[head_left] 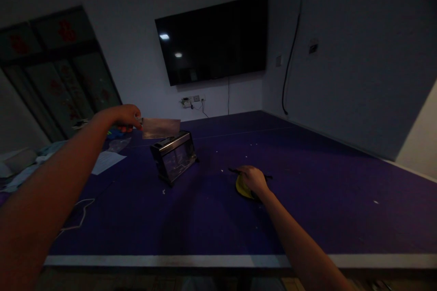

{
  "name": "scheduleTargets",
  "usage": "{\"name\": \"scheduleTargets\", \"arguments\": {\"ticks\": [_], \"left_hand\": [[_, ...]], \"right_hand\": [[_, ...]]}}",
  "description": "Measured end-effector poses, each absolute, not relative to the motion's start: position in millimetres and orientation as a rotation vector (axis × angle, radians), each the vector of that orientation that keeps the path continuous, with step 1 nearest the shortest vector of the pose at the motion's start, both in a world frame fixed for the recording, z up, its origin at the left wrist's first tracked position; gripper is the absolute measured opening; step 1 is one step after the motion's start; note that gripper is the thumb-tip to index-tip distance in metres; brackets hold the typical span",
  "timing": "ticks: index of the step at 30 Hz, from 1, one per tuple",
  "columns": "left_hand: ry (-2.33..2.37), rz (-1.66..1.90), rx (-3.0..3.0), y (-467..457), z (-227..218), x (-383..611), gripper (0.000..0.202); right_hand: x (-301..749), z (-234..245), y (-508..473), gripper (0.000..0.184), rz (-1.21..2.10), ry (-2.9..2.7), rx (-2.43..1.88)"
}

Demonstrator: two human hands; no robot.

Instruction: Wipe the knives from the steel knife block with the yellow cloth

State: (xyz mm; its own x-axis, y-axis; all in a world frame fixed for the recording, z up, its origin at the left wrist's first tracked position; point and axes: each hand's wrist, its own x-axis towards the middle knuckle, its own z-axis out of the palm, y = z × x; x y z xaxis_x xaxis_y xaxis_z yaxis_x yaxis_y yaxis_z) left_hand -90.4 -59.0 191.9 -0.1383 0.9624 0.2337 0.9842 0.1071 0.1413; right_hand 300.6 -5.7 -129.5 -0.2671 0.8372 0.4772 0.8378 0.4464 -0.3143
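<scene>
My left hand (128,116) is closed on one end of a thin, pale pinkish sheet (161,128). The sheet is held out flat above a small black box with a silver strip and a see-through front (178,157), which stands on the purple table (211,218). Whether the sheet touches the top of the box I cannot tell. My right hand (253,178) rests over a yellow item with black edging and a black strap (243,187), lying on the table. Its fingers are bent down onto that item, and their tips are mostly hidden.
White scraps (164,192) are scattered over the table. To the left lie a white paper (108,162), a pale cord (83,213) and a heap of cloth (20,168). A large television (215,41) hangs on the wall behind, above some sockets (196,98).
</scene>
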Motion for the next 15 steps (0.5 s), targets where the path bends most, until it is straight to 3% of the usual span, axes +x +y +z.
{"name": "scheduleTargets", "arguments": {"ticks": [3, 15], "left_hand": [[-2.470, -0.066, -2.032, -58.3, 191.6, -89.2, 0.019], [-2.442, -0.026, -1.993, -57.6, 187.8, -92.4, 0.016]], "right_hand": [[300.4, -128.5, -6.1, 0.041, -0.007, -2.117, -1.399], [300.0, -129.6, -5.1, 0.040, -0.014, -2.136, -1.400]]}}
